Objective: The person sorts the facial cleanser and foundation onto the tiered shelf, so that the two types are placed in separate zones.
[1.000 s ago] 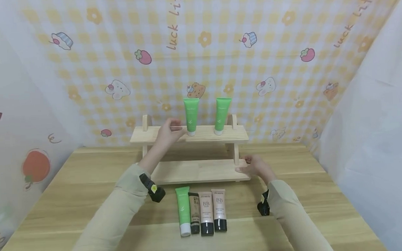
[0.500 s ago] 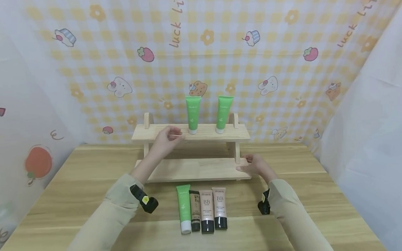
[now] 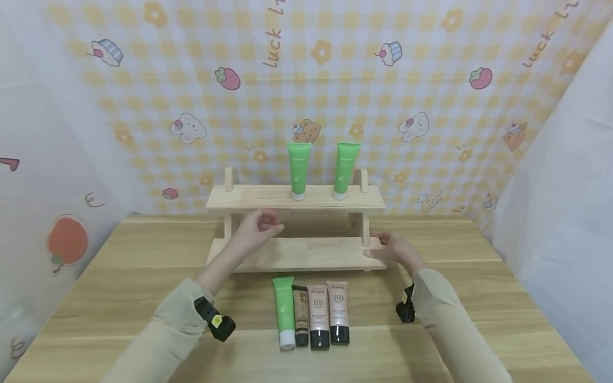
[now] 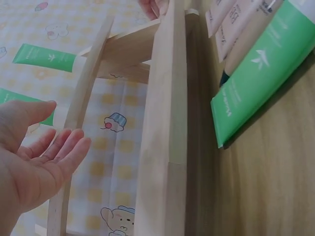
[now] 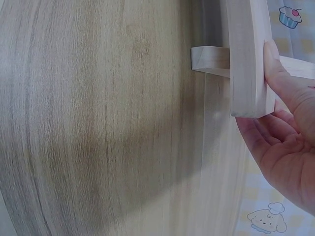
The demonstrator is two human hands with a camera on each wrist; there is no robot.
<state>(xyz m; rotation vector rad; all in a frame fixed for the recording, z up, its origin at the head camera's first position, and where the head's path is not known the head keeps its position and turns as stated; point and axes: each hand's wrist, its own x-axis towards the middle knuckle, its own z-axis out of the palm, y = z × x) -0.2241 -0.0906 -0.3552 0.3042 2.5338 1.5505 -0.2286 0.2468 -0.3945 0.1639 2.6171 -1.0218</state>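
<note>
A two-tier wooden display rack [image 3: 308, 253] stands at the back of the table. On its upper shelf [image 3: 256, 197] two green tubes, a left one [image 3: 298, 172] and a right one [image 3: 346, 170], stand on their white caps. My left hand [image 3: 254, 233] hovers in front of the rack, between the two shelves in the head view, holding nothing. In the left wrist view its fingers [image 4: 69, 147] are loosely bent, palm up. My right hand [image 3: 397, 249] grips the right end of the lower shelf. In the right wrist view the thumb [image 5: 275, 64] lies on the board, fingers around its end.
In front of the rack several tubes lie side by side: a green tube [image 3: 285, 313], a slim brown tube [image 3: 301, 315] and two pinkish BB cream tubes, a left one [image 3: 318, 315] and a right one [image 3: 338, 311]. A checked cloth [image 3: 263, 114] hangs behind.
My left hand has drawn back and down from beside the left standing green tube. My right hand keeps its grip on the shelf end. The head view has shifted slightly.
</note>
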